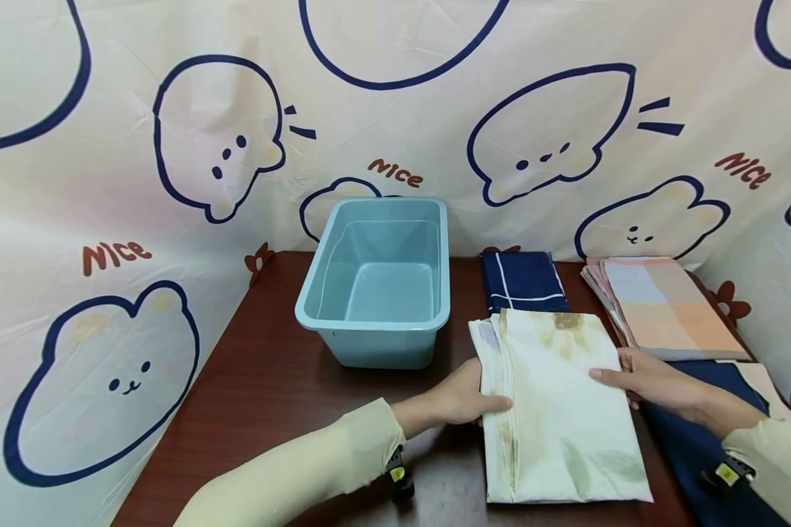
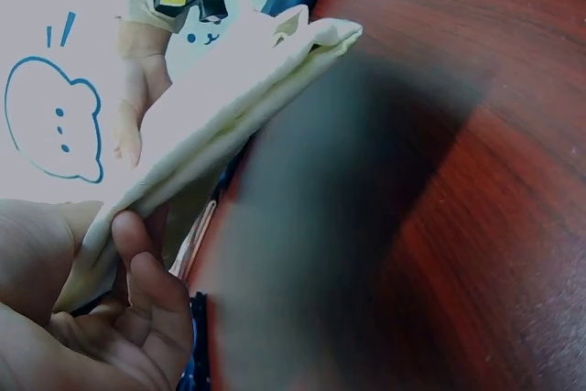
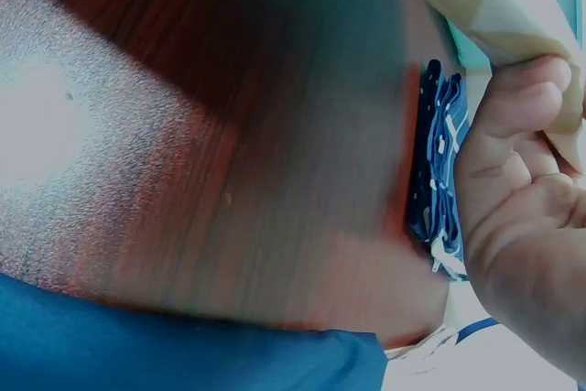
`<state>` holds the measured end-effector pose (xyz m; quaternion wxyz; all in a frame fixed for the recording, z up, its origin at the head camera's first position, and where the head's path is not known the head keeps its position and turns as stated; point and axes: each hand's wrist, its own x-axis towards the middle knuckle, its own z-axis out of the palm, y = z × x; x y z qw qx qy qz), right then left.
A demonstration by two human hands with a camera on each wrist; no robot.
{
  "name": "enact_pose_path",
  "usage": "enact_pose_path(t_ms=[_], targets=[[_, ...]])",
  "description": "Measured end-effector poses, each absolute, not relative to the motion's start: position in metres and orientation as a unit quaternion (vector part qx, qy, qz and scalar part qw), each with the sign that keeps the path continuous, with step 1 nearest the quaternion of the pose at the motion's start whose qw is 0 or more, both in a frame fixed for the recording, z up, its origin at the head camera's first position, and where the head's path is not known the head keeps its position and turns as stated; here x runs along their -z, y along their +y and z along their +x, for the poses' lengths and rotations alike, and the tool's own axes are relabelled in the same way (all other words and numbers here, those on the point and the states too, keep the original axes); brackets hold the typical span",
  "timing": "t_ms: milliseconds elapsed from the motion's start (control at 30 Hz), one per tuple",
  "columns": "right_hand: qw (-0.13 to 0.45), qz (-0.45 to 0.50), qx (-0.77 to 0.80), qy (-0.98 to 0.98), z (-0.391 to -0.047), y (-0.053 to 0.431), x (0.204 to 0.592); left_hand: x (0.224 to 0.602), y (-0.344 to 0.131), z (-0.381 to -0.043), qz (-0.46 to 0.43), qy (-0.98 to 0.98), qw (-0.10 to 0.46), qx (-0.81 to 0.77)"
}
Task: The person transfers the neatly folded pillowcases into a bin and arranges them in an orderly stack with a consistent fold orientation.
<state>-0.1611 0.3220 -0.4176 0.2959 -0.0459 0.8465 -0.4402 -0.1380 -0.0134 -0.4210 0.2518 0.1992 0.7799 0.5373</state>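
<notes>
Both hands hold a folded white cloth (image 1: pixel 560 417) with a faded flower and leaf print, raised over the table's right half. My left hand (image 1: pixel 460 394) grips its left folded edge, thumb on the front; in the left wrist view the fingers (image 2: pixel 151 290) curl behind the cloth's layered edge (image 2: pixel 220 116). On the opposite edge, my right hand (image 1: pixel 659 384) pinches the cloth with the thumb in front. The right wrist view shows that hand (image 3: pixel 531 162) bent round the cloth's edge (image 3: pixel 476 6).
A light blue plastic bin (image 1: pixel 376 326) stands at the back middle of the brown table (image 1: pixel 264 410). Behind the cloth lies a folded navy cloth with white lines (image 1: pixel 524 282). At right are a folded peach checked cloth (image 1: pixel 682 307) and a dark blue cloth (image 1: pixel 685 432).
</notes>
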Motion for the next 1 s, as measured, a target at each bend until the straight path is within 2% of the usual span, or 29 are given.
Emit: enact_pose_path(t_ms=[733,1000], targets=[[0.27,-0.056,0.44,0.854,-0.161,0.314,0.394,0.397,-0.022,-0.142,0.184,0.779,0.257,-0.542],[0.268,-0.079,0.452,0.847,-0.162,0.316,0.385,0.387,-0.024,-0.143,0.224,0.772,0.253,-0.538]])
